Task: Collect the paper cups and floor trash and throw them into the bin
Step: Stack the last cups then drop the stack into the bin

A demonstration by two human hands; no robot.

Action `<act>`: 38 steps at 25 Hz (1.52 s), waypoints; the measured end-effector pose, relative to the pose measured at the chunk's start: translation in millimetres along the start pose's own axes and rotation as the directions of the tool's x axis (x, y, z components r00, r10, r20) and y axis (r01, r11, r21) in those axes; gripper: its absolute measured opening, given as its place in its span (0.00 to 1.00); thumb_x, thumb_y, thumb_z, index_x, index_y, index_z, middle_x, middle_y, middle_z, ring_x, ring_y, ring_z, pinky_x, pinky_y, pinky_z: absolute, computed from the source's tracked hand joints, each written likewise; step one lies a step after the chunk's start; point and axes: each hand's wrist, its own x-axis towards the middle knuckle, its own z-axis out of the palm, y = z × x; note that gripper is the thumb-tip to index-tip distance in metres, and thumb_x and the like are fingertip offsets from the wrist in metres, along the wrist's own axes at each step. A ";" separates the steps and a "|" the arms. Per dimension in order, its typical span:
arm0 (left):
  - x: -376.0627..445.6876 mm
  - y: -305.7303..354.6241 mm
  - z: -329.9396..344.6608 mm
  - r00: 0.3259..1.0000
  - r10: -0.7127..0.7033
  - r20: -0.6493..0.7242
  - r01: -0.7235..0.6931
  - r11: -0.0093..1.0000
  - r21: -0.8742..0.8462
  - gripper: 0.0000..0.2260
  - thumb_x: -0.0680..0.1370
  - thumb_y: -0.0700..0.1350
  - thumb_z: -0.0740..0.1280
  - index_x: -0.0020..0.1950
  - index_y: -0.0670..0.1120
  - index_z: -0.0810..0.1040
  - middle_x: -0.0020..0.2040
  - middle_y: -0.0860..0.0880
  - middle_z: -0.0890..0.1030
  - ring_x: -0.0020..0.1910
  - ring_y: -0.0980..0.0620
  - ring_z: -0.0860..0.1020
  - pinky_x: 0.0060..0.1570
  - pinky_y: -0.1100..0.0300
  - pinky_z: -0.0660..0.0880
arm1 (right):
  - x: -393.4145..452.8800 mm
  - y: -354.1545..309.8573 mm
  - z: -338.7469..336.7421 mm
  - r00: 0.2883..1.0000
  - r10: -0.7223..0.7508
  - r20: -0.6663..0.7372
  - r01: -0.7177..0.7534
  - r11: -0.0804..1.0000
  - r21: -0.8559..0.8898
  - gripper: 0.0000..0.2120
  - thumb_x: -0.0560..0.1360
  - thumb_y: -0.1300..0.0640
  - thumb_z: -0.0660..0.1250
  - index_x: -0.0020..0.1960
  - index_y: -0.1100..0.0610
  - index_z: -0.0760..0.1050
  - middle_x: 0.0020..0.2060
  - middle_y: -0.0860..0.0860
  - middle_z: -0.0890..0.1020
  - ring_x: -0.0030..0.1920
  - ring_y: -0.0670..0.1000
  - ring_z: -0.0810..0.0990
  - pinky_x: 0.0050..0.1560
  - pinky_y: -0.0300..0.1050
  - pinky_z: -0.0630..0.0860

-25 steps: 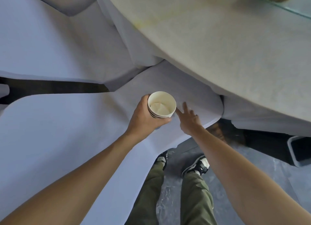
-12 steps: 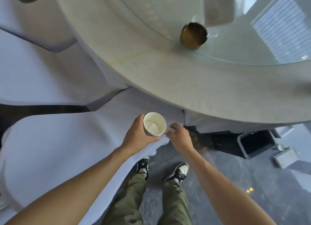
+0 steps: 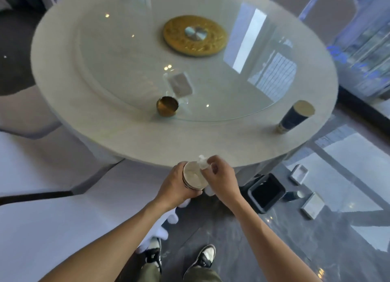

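My left hand point(image 3: 176, 185) grips a white paper cup point(image 3: 193, 176) with dark bands, held upright in front of the round table's near edge point(image 3: 147, 148). My right hand point(image 3: 221, 180) pinches a small crumpled white scrap point(image 3: 203, 162) right over the cup's rim. A dark blue paper cup with a tan lid point(image 3: 295, 117) stands on the table at the right. The dark open bin point(image 3: 267, 192) sits on the floor to the right of my hands, under the table edge. A small dark cup point(image 3: 293, 195) lies on the floor beside the bin.
A glass turntable point(image 3: 211, 70) with a gold centre disc covers the table; a small gold pot point(image 3: 167, 106) stands on it. White-covered chairs point(image 3: 52, 207) fill the left. Two flat grey boxes point(image 3: 312, 205) lie on the dark floor right of the bin.
My view has risen from the chair seat to the whole table. My right hand picked up the white scrap and brought it up to the cup, which the left hand still holds.
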 end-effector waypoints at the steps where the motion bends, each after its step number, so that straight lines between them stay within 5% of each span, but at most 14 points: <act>1: 0.9 17.5 12.7 0.999 0.034 0.005 -0.034 0.999 0.011 0.30 0.60 0.51 0.81 0.60 0.57 0.77 0.53 0.56 0.84 0.51 0.52 0.83 0.47 0.52 0.82 | -2.9 6.4 -20.0 1.000 -0.001 0.023 0.003 0.998 -0.067 0.08 0.76 0.49 0.70 0.52 0.50 0.80 0.41 0.45 0.78 0.39 0.47 0.79 0.40 0.44 0.76; 5: 8.2 70.0 63.1 0.994 0.107 -0.009 -0.106 0.989 0.099 0.33 0.57 0.56 0.81 0.60 0.60 0.75 0.53 0.58 0.82 0.50 0.57 0.83 0.46 0.57 0.82 | -7.4 30.9 -92.6 0.982 -0.101 0.158 0.138 0.959 -0.247 0.11 0.80 0.53 0.66 0.53 0.58 0.84 0.41 0.46 0.76 0.51 0.57 0.80 0.49 0.55 0.79; 10: 21.7 115.5 114.6 0.987 0.157 -0.025 -0.154 0.983 0.096 0.33 0.57 0.58 0.80 0.59 0.65 0.73 0.54 0.58 0.80 0.50 0.63 0.81 0.41 0.71 0.76 | -2.3 44.9 -159.7 0.994 -0.063 0.089 0.080 0.977 -0.197 0.08 0.77 0.53 0.66 0.51 0.54 0.82 0.49 0.49 0.82 0.47 0.52 0.81 0.51 0.52 0.80; 14: 34.9 141.1 145.1 0.974 0.225 0.005 -0.224 0.970 0.098 0.34 0.58 0.58 0.81 0.61 0.65 0.72 0.57 0.61 0.77 0.54 0.63 0.79 0.43 0.73 0.74 | 5.0 63.4 -193.1 0.970 -0.076 0.231 0.149 0.938 -0.313 0.14 0.80 0.52 0.65 0.52 0.58 0.86 0.53 0.53 0.78 0.49 0.54 0.81 0.53 0.50 0.78; 16: 50.9 155.0 156.8 0.974 0.224 0.016 -0.225 0.969 0.099 0.35 0.59 0.57 0.81 0.63 0.62 0.72 0.58 0.59 0.77 0.55 0.59 0.80 0.46 0.68 0.75 | 19.7 73.1 -212.8 0.980 -0.076 0.184 0.126 0.952 -0.279 0.15 0.81 0.52 0.64 0.50 0.60 0.86 0.50 0.54 0.79 0.48 0.55 0.80 0.53 0.51 0.77; 20: 98.5 178.9 167.8 0.975 0.223 -0.002 -0.223 0.974 0.041 0.38 0.59 0.61 0.80 0.66 0.57 0.73 0.61 0.56 0.77 0.58 0.55 0.79 0.55 0.59 0.77 | 70.2 94.6 -256.1 0.989 -0.025 -0.148 0.016 0.998 -0.059 0.11 0.80 0.51 0.68 0.57 0.56 0.85 0.51 0.50 0.81 0.48 0.49 0.80 0.53 0.47 0.78; 23: 145.6 198.0 169.7 0.970 0.241 -0.040 -0.241 0.971 0.016 0.40 0.59 0.62 0.81 0.67 0.54 0.73 0.61 0.54 0.77 0.59 0.53 0.78 0.57 0.55 0.78 | 125.7 113.5 -283.9 0.948 0.041 -0.316 -0.055 0.998 -0.035 0.23 0.76 0.50 0.73 0.68 0.55 0.74 0.61 0.54 0.75 0.58 0.54 0.76 0.60 0.48 0.75; 27: 221.3 225.0 174.0 0.972 0.229 -0.053 -0.232 0.971 -0.054 0.42 0.58 0.62 0.81 0.67 0.51 0.73 0.61 0.50 0.79 0.59 0.48 0.80 0.59 0.47 0.80 | 209.5 144.3 -311.5 0.925 0.212 -0.315 -0.261 0.958 -0.122 0.51 0.69 0.45 0.78 0.81 0.55 0.53 0.72 0.57 0.65 0.70 0.58 0.68 0.69 0.54 0.70; 29: 242.6 232.2 174.8 0.973 0.229 -0.040 -0.232 0.969 -0.087 0.42 0.57 0.63 0.81 0.67 0.53 0.73 0.60 0.51 0.79 0.59 0.49 0.80 0.58 0.48 0.81 | 230.2 160.0 -313.7 0.914 0.284 -0.289 -0.326 0.939 -0.109 0.56 0.66 0.44 0.79 0.82 0.57 0.48 0.75 0.57 0.64 0.73 0.59 0.66 0.71 0.56 0.69; 35: 310.4 259.0 170.0 0.975 0.223 -0.012 -0.222 0.965 -0.140 0.34 0.57 0.63 0.82 0.59 0.62 0.73 0.59 0.54 0.81 0.59 0.53 0.81 0.55 0.54 0.80 | 271.9 190.9 -302.3 0.919 0.294 -0.264 -0.293 0.955 0.043 0.49 0.66 0.47 0.81 0.76 0.52 0.55 0.70 0.53 0.68 0.63 0.53 0.72 0.59 0.47 0.73; 38: 326.6 279.9 174.2 0.972 0.234 0.008 -0.230 0.960 -0.159 0.36 0.58 0.63 0.82 0.61 0.58 0.73 0.59 0.53 0.81 0.58 0.52 0.81 0.52 0.59 0.79 | 276.1 196.2 -308.2 0.921 0.283 -0.269 -0.273 0.959 0.074 0.45 0.66 0.47 0.80 0.74 0.51 0.58 0.66 0.50 0.70 0.59 0.51 0.73 0.55 0.45 0.72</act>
